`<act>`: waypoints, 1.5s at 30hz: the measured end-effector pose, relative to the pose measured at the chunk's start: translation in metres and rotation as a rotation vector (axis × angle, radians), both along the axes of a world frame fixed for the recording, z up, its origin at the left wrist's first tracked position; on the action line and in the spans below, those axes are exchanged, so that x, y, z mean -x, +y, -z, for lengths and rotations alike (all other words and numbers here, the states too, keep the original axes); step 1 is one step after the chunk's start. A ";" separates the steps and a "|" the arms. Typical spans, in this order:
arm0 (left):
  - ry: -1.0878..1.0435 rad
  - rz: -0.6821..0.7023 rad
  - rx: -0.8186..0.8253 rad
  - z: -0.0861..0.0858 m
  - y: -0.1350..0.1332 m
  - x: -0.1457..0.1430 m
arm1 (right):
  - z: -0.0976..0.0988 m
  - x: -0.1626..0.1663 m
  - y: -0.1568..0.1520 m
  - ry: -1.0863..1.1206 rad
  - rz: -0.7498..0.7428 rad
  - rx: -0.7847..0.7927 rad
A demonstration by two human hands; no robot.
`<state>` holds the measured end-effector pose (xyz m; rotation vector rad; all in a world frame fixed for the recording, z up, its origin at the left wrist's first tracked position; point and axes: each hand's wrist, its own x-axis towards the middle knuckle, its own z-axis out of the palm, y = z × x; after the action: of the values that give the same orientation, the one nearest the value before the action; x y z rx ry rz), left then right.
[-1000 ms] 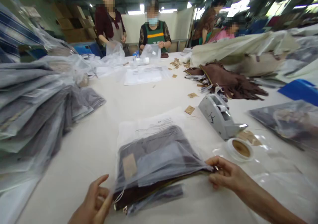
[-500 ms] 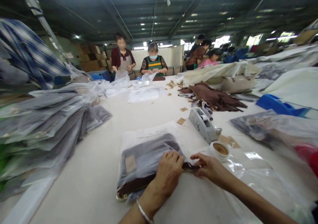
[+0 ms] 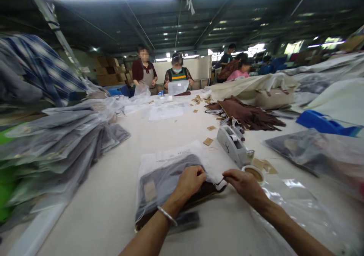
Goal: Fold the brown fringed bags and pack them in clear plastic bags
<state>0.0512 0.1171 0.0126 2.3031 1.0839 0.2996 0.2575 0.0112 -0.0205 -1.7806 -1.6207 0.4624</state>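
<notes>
A clear plastic bag (image 3: 159, 180) with a folded dark brown garment inside lies on the white table (image 3: 108, 195) in front of me. My left hand (image 3: 189, 182) rests on top of the bag, fingers curled and gripping the plastic near its open edge. My right hand (image 3: 244, 184) pinches the bag's flap at the right corner. A tan tag shows through the plastic on the left side of the bag.
A grey tape dispenser (image 3: 233, 146) and a roll of tape (image 3: 253, 172) sit just right of the bag. Bagged garments (image 3: 57, 142) are stacked at left, loose brown garments (image 3: 247, 116) at right. More clear bags (image 3: 309, 153) lie at right. Other people stand at the far end.
My left hand moved from the near left corner onto the top of the bag. My right hand shifted along the bag's edge. The view tilted upward.
</notes>
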 end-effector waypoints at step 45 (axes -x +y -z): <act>0.148 0.119 -0.218 0.009 -0.002 -0.019 | 0.049 0.064 -0.007 0.629 0.400 -0.155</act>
<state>0.0704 0.1149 0.0032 2.6080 1.0221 0.2131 0.1933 0.0046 -0.0695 -1.5727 -0.8235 0.6082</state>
